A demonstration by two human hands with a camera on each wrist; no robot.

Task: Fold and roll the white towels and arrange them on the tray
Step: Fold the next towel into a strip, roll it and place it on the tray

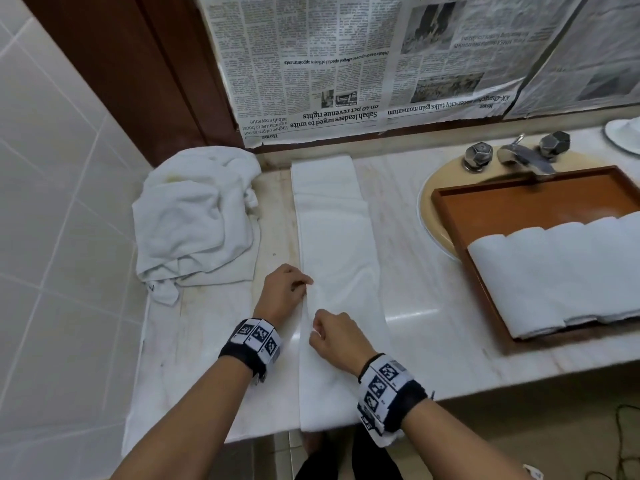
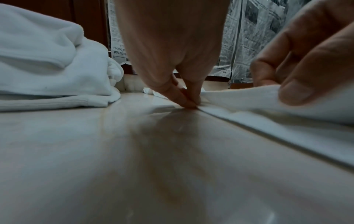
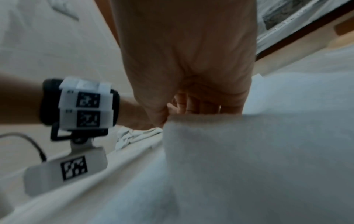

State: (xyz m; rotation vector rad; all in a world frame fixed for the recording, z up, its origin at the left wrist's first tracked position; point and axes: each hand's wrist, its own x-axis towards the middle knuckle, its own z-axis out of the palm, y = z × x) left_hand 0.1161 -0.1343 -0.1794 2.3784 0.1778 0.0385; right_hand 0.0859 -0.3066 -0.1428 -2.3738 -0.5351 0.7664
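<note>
Both hands, left (image 1: pixel 283 289) and right (image 1: pixel 337 337), pinch the towel (image 1: pixel 337 237) edge; beyond the pinches, uneven pulling may skew the fold.

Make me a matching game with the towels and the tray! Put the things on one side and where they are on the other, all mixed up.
Things:
1. crumpled towel pile
2. long folded towel
3. rolled towels
4. wooden tray

Places:
A. over the sink
B. on the tray
C. by the tiled wall
D. under both hands, left hand and right hand

Pairs: 1-C, 2-D, 3-B, 4-A
</note>
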